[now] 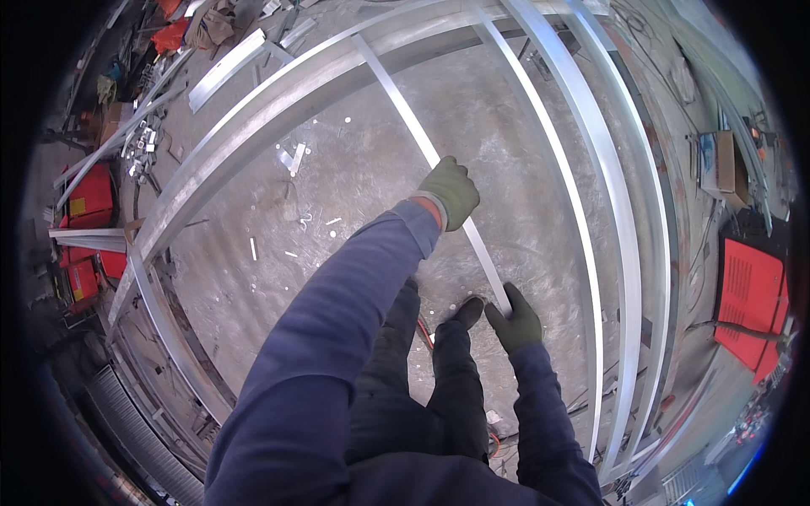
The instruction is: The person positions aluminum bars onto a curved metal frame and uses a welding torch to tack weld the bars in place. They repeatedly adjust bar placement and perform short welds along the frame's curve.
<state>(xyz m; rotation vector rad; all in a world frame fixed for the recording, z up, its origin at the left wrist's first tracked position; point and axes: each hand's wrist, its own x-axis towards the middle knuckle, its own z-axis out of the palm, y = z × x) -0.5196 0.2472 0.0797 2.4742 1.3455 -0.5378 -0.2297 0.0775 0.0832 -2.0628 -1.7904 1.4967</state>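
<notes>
A long, narrow silvery metal strip slants across the middle of the view. Its far part reaches the wide metal beam at the back. My left hand, in a green work glove, is closed round the strip partway along its length. At the strip's near end my right hand, gloved the same way, pinches it between thumb and fingers. Beyond my right hand, long metal bars run from the far side toward me. Below the strip, my dark shoe stands on the concrete floor.
Metal offcuts and small scraps lie on the floor. Red machines stand at left and right. A cardboard box sits at far right. Another metal beam crosses the near left.
</notes>
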